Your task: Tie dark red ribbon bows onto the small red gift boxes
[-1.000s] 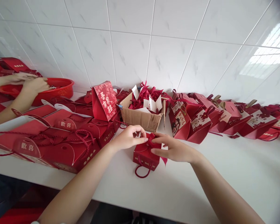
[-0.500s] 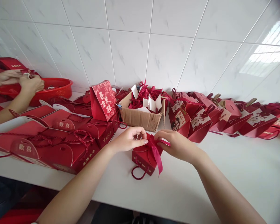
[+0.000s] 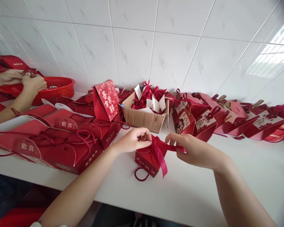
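Note:
A small red gift box (image 3: pixel 146 160) stands on the white table in front of me, a cord handle (image 3: pixel 142 175) hanging at its near side. Around its top is a crimson ribbon (image 3: pixel 159 154) with a bow, one tail draping down the front. My left hand (image 3: pixel 136 140) pinches the ribbon at the bow's left side, the fingers curled. To the right of the box, my right hand (image 3: pixel 191 149) is closed on another tail of the ribbon and holds it stretched sideways. The underside of the bow is hidden.
Red boxes with rope handles (image 3: pixel 61 142) fill the table's left. A cardboard box (image 3: pixel 144 121) of ribbons and white cards sits behind. Red gift bags (image 3: pixel 205 123) line the wall at right. Another person's hands (image 3: pixel 33 83) work over a red basin (image 3: pixel 63 86) at far left.
My right hand has moved right, away from the bow, drawing a ribbon tail out with it. My left hand stays at the bow. The view has shifted slightly.

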Demonstrator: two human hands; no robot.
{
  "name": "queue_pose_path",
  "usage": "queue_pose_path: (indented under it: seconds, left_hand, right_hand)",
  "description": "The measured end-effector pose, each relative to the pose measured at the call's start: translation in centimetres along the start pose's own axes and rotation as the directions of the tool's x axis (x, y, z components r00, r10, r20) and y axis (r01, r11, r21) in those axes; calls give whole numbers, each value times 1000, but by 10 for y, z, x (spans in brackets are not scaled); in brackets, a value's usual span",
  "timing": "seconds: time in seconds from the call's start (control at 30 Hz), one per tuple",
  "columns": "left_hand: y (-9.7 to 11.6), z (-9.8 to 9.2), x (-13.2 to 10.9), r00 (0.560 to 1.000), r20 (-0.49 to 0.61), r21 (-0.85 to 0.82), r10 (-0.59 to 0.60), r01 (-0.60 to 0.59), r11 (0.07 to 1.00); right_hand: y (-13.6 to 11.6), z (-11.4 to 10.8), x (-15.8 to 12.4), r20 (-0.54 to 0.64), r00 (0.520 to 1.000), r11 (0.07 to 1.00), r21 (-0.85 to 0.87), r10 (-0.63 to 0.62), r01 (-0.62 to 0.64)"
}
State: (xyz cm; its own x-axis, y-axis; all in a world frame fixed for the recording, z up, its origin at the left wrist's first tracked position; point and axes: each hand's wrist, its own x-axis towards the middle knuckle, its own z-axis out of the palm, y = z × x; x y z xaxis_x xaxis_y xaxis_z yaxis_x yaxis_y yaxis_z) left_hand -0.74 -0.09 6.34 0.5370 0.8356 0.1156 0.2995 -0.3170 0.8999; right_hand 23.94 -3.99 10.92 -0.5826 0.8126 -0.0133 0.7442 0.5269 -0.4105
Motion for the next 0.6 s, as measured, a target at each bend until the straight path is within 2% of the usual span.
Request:
queue_pose_path:
  seconds: [0.07,0.13,0.2,0.23,0.3,0.37,0.4,0.47,0.6]
  left_hand:
    - [0,0,0,1000,5,5,5,-5,1000]
    - [1,0,-1,1000,9,9,8,-8,1000]
    - [2,0,-1,1000,17,13,8,-9,1000]
    - [3,0,-1,1000,22,16,8,-8,1000]
    - [4,0,-1,1000,30,24,5,-6,1000]
    - [4,0,-1,1000,31,28,3,-4,1000]
    - [4,0,-1,1000,28,33,3,-4,999]
    - [4,0,-1,1000,23,46,1,-2,999]
    - [6,0,-1,1000,16,53,-3,2,999]
  right_hand:
    - [4,-3,-3,68,993,994,-52,98,-94]
    - [8,-5,-6,170,965,977,-108,198,-181]
    - [12,-7,-7,221,944,968,-120,245,-223]
    - [13,-7,-6,200,951,970,-95,238,-223]
    - [13,-4,0,57,984,985,18,169,-170]
    - [11,2,11,-116,990,985,164,76,-57]
    - [10,7,17,-161,986,972,236,35,4]
    - [9,16,28,-171,985,936,344,-20,78]
    - [10,30,40,-160,986,906,409,-47,110]
